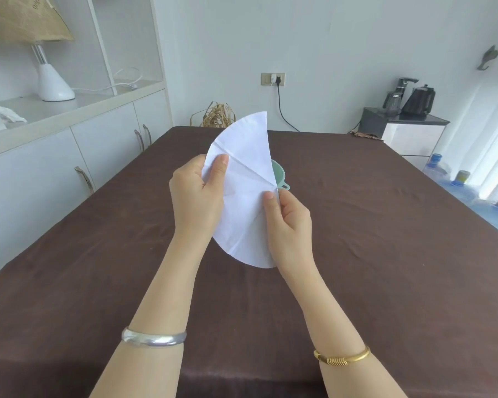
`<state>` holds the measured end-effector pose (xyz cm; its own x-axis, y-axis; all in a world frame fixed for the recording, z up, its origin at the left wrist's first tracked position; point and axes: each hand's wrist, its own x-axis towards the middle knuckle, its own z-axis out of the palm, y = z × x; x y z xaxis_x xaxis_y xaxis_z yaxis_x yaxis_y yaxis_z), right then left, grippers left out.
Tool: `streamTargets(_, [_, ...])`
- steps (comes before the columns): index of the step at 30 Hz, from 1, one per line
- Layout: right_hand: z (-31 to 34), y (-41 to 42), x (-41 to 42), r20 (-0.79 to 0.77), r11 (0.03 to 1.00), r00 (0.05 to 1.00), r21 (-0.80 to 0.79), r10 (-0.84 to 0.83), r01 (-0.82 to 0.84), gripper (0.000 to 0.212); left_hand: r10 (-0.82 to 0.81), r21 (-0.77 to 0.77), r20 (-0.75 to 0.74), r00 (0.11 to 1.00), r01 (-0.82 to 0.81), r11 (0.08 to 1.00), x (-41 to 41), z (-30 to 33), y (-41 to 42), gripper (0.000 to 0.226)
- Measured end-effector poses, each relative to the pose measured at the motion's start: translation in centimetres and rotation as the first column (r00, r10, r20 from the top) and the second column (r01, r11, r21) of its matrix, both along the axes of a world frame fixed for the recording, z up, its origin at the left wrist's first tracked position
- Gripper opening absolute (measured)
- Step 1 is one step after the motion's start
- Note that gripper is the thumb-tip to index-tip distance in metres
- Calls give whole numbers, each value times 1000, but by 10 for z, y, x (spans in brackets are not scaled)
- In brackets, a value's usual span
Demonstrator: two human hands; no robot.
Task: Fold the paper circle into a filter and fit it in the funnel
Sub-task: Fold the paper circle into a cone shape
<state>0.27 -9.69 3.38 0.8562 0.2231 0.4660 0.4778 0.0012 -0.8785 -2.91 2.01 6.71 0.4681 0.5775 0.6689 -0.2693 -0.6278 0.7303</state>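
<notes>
A white paper circle point(243, 179), folded in half and marked with radiating creases, is held upright above the table. My left hand point(197, 196) pinches its curved left edge, thumb on the front face. My right hand point(285, 225) pinches it near the centre of the straight fold, where the creases meet. A pale green funnel point(281, 175) stands on the table just behind the paper; only part of its rim and a small handle loop show, the rest hidden by the paper.
A brown cloth covers the table point(357, 239). White cabinets with a lamp point(45, 53) line the left wall. A dried-straw bundle point(217, 114) stands behind the table's far edge. At the right are a side cabinet with a kettle point(419, 100) and several water bottles point(460, 185).
</notes>
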Motion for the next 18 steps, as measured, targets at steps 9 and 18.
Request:
streamTargets(9, [14, -10, -1, 93, 990, 993, 129, -76, 64, 45, -259, -170, 3, 966, 256, 952, -12, -1, -14, 16])
streamTargets(18, [22, -17, -6, 131, 981, 983, 166, -127, 105, 38, -332, -50, 50, 942, 334, 941, -16, 6, -18, 6])
